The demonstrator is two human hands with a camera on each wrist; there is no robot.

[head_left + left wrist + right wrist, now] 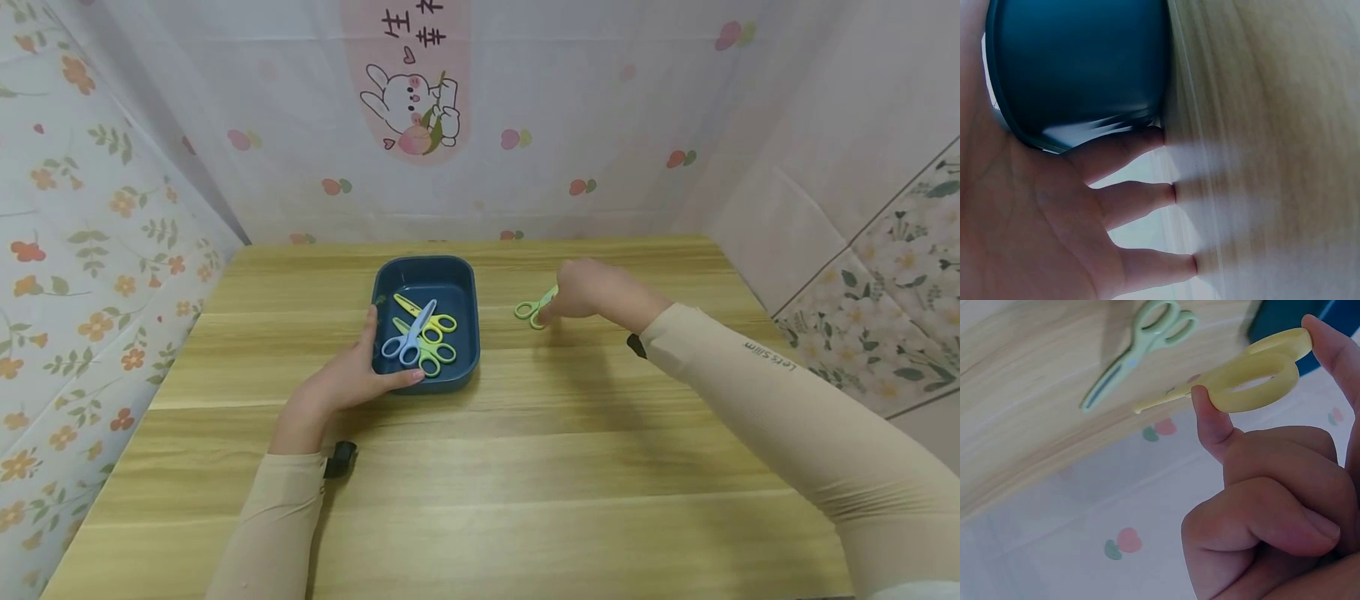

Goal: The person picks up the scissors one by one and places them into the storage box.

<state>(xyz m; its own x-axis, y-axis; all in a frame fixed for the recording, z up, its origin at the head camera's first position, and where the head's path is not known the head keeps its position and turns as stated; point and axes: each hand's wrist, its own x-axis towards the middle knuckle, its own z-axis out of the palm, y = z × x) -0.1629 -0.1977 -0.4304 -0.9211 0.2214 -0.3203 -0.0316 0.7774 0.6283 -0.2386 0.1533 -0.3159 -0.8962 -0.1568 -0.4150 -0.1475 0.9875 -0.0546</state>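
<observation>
Left hand spread around the tray, right hand pinching yellow scissors.
From here, three pairs of scissors lie in the tray, the left hand framing its near-left corner. Green scissors rest on the surface to its right; beyond them, thumb and finger hold the yellow scissors by the loops. A firm pinch there, blades kept clear of the green scissors, should work best. The cloth shows "生" and "幸"; the right sleeve seemingly reads "Let's Slim".
</observation>
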